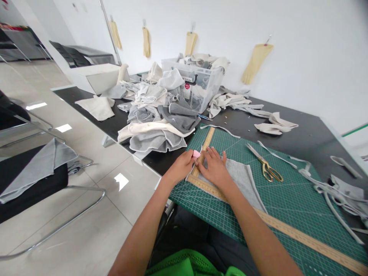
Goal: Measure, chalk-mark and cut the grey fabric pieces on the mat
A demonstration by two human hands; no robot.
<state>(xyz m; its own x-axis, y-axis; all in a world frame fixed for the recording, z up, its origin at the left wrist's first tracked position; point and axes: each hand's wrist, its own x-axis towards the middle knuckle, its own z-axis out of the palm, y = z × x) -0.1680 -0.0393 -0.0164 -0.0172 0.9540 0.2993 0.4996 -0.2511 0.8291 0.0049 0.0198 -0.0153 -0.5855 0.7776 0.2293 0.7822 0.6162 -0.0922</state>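
A grey fabric piece [244, 180] lies on the green cutting mat [287, 199] under a wooden L-shaped ruler [205, 147]. My right hand [214, 166] lies flat with spread fingers on the ruler and the fabric, pressing them down. My left hand [181, 166] is closed on a small pink chalk piece [196, 154] held against the ruler's left edge. The ruler's long arm [301, 235] runs toward the near right along the mat.
Gold-handled scissors [266, 166] lie on the mat to the right. A heap of grey and cream fabric [158, 122] and a clear plastic bin [198, 82] stand behind. Fabric strips [339, 191] clutter the right. Chairs [37, 172] stand left on the floor.
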